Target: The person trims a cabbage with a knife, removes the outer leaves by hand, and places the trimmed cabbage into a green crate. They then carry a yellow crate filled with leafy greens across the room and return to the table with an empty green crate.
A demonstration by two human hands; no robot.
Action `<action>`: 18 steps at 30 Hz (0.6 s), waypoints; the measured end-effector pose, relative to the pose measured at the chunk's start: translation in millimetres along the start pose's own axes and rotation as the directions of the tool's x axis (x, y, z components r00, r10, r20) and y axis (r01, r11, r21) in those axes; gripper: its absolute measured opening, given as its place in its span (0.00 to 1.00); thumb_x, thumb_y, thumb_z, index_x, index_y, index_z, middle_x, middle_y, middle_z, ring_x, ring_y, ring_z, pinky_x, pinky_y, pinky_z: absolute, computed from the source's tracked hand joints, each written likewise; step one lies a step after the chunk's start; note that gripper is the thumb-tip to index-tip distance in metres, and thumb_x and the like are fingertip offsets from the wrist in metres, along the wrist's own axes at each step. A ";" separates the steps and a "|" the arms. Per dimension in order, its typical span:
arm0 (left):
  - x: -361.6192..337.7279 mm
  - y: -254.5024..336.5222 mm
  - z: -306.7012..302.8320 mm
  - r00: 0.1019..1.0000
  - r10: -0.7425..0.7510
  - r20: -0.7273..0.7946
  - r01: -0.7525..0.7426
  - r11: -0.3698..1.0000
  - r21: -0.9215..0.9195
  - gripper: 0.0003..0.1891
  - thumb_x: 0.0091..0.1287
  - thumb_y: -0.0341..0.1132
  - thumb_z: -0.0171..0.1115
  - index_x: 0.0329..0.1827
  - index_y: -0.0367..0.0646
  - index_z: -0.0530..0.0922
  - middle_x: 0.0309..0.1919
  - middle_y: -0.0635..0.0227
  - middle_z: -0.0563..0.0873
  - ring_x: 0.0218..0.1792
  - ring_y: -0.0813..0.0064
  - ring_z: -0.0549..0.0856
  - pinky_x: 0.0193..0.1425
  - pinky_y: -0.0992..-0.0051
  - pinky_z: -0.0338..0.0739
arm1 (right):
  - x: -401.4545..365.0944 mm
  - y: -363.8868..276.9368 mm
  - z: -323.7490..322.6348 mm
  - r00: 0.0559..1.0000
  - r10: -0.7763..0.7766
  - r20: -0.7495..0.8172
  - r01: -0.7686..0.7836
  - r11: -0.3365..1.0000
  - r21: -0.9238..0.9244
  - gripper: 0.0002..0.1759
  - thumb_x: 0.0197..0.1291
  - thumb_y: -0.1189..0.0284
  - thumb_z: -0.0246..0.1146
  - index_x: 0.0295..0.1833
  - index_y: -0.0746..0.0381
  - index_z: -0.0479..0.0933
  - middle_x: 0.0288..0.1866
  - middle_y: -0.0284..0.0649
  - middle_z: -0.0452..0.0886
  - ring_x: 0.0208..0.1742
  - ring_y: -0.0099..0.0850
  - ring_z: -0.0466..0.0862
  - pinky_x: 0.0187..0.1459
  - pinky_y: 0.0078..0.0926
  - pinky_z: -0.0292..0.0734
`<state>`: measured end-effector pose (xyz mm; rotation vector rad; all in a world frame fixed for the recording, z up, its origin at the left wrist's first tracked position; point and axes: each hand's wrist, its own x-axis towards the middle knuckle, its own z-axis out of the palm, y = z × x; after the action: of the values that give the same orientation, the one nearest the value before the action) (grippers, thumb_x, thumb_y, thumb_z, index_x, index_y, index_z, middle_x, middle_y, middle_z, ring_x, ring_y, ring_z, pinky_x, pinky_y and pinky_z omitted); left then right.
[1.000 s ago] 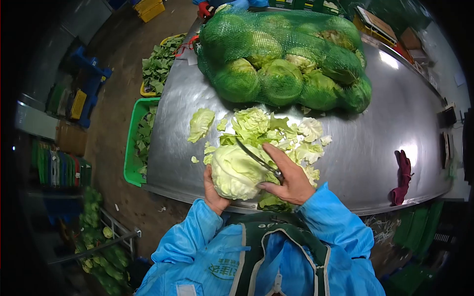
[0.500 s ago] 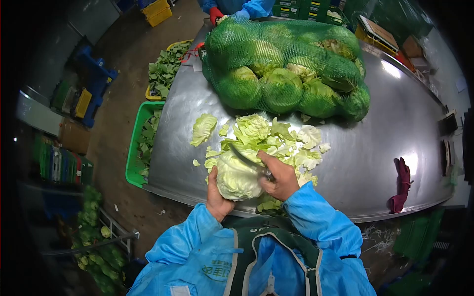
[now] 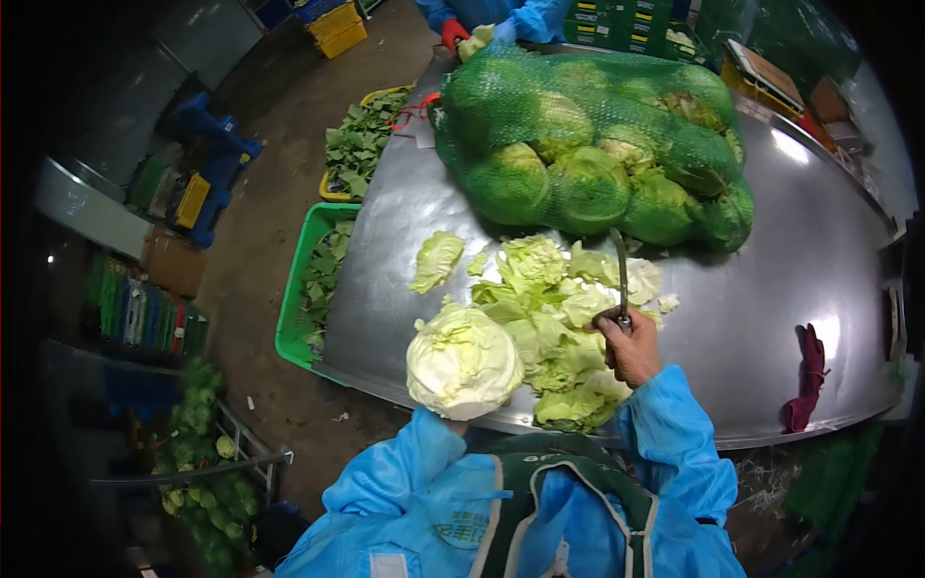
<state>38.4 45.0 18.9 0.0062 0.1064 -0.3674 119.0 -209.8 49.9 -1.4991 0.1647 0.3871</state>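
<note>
A pale, trimmed head of cabbage point(image 3: 463, 364) rests on my left hand point(image 3: 457, 425) near the table's front edge. The cabbage hides nearly all of that hand's fingers. My right hand point(image 3: 631, 349), to the right of the cabbage, is closed round the handle of a curved knife point(image 3: 622, 273). The blade points away from me, apart from the cabbage. Loose cabbage leaves point(image 3: 541, 332) lie in a pile between the two hands. One separate leaf point(image 3: 437, 260) lies beyond the cabbage.
A green mesh sack of cabbages point(image 3: 593, 144) lies across the far side of the metal table point(image 3: 385, 250). A green crate point(image 3: 289, 318) with leaves stands at left. A dark red glove point(image 3: 807, 380) lies at right. Another person's red-gloved hand point(image 3: 454, 34) is at the far edge.
My right hand and the knife have moved right, away from the cabbage. The leaf pile has grown toward me. The cabbage has turned in my left hand, and the whole view has shifted.
</note>
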 end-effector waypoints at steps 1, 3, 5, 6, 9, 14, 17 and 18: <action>2.1 -1.2 2.2 0.998 -0.038 0.056 0.040 0.999 -0.036 0.34 0.65 0.61 0.47 0.70 0.55 0.61 0.61 0.61 0.71 0.57 0.55 0.71 0.51 0.53 0.70 | -3.5 -8.0 8.2 0.999 -0.031 0.041 0.030 0.999 0.014 0.05 0.61 0.75 0.59 0.37 0.67 0.76 0.30 0.38 0.84 0.14 0.16 0.67 0.15 0.17 0.63; 5.0 -1.9 3.3 0.985 -0.104 0.141 0.117 0.989 -0.088 0.32 0.66 0.60 0.46 0.70 0.58 0.61 0.60 0.62 0.71 0.55 0.54 0.71 0.45 0.51 0.71 | -4.7 -16.6 18.8 0.994 -0.036 0.107 0.034 0.999 0.019 0.05 0.61 0.75 0.59 0.37 0.67 0.76 0.31 0.38 0.84 0.14 0.16 0.67 0.15 0.17 0.63; 8.3 -2.2 4.6 0.978 -0.118 0.171 0.141 0.981 -0.130 0.30 0.67 0.59 0.45 0.71 0.60 0.60 0.59 0.62 0.70 0.53 0.52 0.70 0.39 0.50 0.73 | -5.5 -25.1 25.2 0.987 -0.028 0.157 0.029 1.000 -0.004 0.06 0.62 0.74 0.59 0.39 0.67 0.76 0.33 0.38 0.85 0.14 0.15 0.67 0.15 0.16 0.64; 9.8 -3.5 6.2 0.981 -0.110 0.161 0.137 0.976 -0.167 0.31 0.66 0.60 0.45 0.71 0.59 0.61 0.59 0.61 0.71 0.53 0.51 0.71 0.37 0.50 0.74 | -7.9 -30.8 28.6 0.988 -0.025 0.152 0.025 1.000 -0.003 0.06 0.62 0.74 0.59 0.39 0.67 0.76 0.33 0.38 0.85 0.14 0.15 0.67 0.15 0.16 0.64; 14.9 -6.6 13.1 0.985 -0.111 0.129 0.144 0.947 -0.287 0.35 0.63 0.64 0.43 0.70 0.56 0.61 0.59 0.59 0.73 0.53 0.45 0.73 0.31 0.50 0.77 | -17.4 -32.4 36.3 0.991 0.003 0.137 -0.008 0.999 0.036 0.10 0.63 0.72 0.60 0.46 0.66 0.77 0.37 0.35 0.85 0.15 0.14 0.68 0.16 0.14 0.66; 32.1 -12.1 -4.4 0.984 0.027 -0.179 0.085 0.805 0.587 0.35 0.58 0.47 0.64 0.68 0.50 0.64 0.62 0.62 0.72 0.61 0.57 0.70 0.53 0.54 0.75 | -38.1 -37.3 39.2 0.976 0.092 0.196 -0.076 0.993 -0.088 0.24 0.56 0.70 0.67 0.59 0.63 0.73 0.41 0.33 0.81 0.24 0.14 0.72 0.26 0.14 0.70; 33.9 -3.4 -73.2 0.975 0.171 -0.143 0.167 -0.135 0.977 0.39 0.47 0.32 0.77 0.65 0.45 0.67 0.57 0.62 0.77 0.57 0.67 0.77 0.62 0.67 0.72 | -37.0 -22.9 35.3 0.982 -0.042 0.183 0.043 0.999 0.001 0.37 0.52 0.70 0.70 0.67 0.65 0.65 0.53 0.41 0.77 0.46 0.23 0.77 0.48 0.20 0.74; 26.6 -8.7 -75.9 0.954 0.294 -0.050 0.081 -0.095 0.992 0.33 0.48 0.26 0.74 0.60 0.42 0.72 0.55 0.61 0.79 0.56 0.68 0.77 0.60 0.67 0.73 | -32.1 -12.0 33.1 0.984 -0.098 0.150 0.105 0.994 -0.040 0.39 0.50 0.70 0.71 0.68 0.65 0.63 0.56 0.42 0.76 0.50 0.25 0.77 0.51 0.22 0.74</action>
<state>52.2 29.3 -59.2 1.7048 0.0581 -0.1813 89.1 -182.2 74.7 -1.5134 -0.0385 0.4204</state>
